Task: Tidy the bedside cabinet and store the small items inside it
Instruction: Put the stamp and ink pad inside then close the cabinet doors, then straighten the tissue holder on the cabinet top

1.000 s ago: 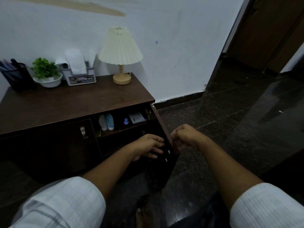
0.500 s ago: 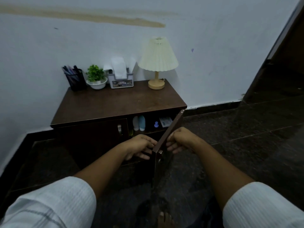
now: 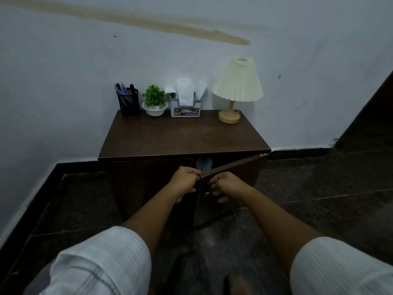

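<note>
The dark brown bedside cabinet point(image 3: 182, 137) stands against the white wall. Its right door point(image 3: 236, 169) is ajar at a narrow angle, and its left door point(image 3: 148, 179) is shut. Through the gap I see a pale blue and white bottle point(image 3: 205, 163) on the inner shelf; other stored items are hidden. My right hand point(image 3: 226, 186) is curled on the front of the right door near its free edge. My left hand point(image 3: 186, 180) is closed at that same edge, on its left side.
On the cabinet's back edge stand a black pen holder point(image 3: 128, 102), a small green plant in a white bowl point(image 3: 154, 101), a grey tissue holder point(image 3: 185, 105) and a cream pleated lamp point(image 3: 236, 88). Dark stone floor point(image 3: 319, 188) surrounds the cabinet. A dark doorway point(image 3: 374, 116) is at right.
The right door has swung from wide open to nearly shut, with both hands moving along on its edge. The view has pulled back, and most inner items are now hidden.
</note>
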